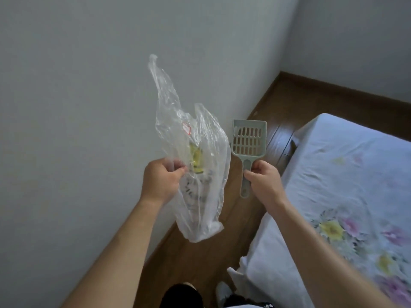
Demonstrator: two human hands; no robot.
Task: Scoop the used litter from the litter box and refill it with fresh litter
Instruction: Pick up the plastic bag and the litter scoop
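My left hand (163, 177) grips a clear, crumpled plastic bag (200, 172) with printed markings; the bag hangs below the hand and one handle sticks up above it. My right hand (262, 180) holds a pale green slotted litter scoop (248, 138) by its handle, blade pointing up and away. Both are held in the air in front of me, side by side, above the floor. No litter box or litter is in view.
A white wall (77, 107) runs along the left. A narrow strip of brown wooden floor (273, 101) lies between the wall and a bed (347, 185) with a floral sheet on the right. My feet (222, 292) show at the bottom edge.
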